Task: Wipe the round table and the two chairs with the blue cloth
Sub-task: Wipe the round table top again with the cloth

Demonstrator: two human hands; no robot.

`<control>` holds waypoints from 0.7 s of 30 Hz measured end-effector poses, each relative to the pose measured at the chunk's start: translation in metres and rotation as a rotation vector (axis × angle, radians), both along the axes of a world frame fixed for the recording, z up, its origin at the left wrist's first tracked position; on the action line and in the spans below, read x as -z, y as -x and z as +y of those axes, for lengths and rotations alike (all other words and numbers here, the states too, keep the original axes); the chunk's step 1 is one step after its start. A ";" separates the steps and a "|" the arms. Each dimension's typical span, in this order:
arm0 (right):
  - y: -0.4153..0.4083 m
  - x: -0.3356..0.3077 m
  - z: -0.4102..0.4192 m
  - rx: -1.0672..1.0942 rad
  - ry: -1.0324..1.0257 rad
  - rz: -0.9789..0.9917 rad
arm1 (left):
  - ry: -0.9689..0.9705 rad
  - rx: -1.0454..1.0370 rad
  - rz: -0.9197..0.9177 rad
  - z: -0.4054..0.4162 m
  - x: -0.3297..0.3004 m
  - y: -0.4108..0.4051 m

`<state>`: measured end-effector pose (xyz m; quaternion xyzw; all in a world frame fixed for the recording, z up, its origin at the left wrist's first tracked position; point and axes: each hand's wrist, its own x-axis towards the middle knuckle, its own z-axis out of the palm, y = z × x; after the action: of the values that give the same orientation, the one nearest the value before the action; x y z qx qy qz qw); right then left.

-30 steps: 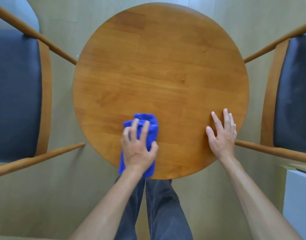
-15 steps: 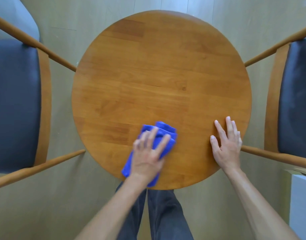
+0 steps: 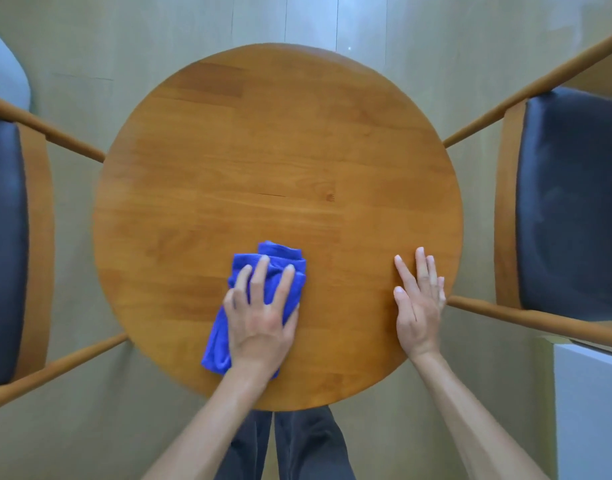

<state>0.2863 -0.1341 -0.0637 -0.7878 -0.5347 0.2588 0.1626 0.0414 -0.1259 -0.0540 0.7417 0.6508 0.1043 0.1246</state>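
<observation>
Fingers (image 3: 261, 271) of the left hand (image 3: 259, 323): spread nearly straight and laid flat on top of the cloth (image 3: 263, 271), pressing it down rather than gripping it. Fingers (image 3: 406, 273) of the right hand (image 3: 417, 306): straight, close together, resting flat on bare wood near the right rim, holding nothing. Cloth: blue, folded into a thick pad, lying on the near part of the tabletop (image 3: 263, 150), one end reaching toward the near edge beneath the wrist. Judged light, soft and limp, likely to bunch or unfold if pushed from one corner; best handled with the palm over the middle of the pad, or pinched at the folded edge to lift. Tabletop: round, varnished wood, probably smooth enough for the cloth to slide easily. Left chair (image 3: 6, 237) and right chair (image 3: 571, 202): dark padded seats, wooden frames, one on each side of the table.
</observation>
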 end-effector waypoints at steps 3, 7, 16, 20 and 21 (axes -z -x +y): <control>-0.007 -0.007 0.004 0.152 -0.034 0.246 | 0.063 0.305 -0.025 -0.014 -0.006 -0.091; -0.015 -0.013 0.006 0.244 -0.074 0.412 | 0.104 0.641 0.004 -0.004 0.000 -0.109; -0.018 0.000 -0.004 0.039 -0.106 0.095 | -0.024 0.047 0.014 0.100 0.005 0.085; -0.012 0.008 -0.005 -0.015 -0.102 -0.085 | 0.056 -0.507 0.023 0.151 0.000 0.146; -0.011 0.009 -0.004 -0.020 -0.100 -0.120 | 0.038 -0.543 0.030 0.158 0.002 0.141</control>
<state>0.2969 -0.1380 -0.0729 -0.7873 -0.5637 0.1859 0.1668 -0.0998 0.0320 -0.0556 0.5390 0.8294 0.1106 0.0965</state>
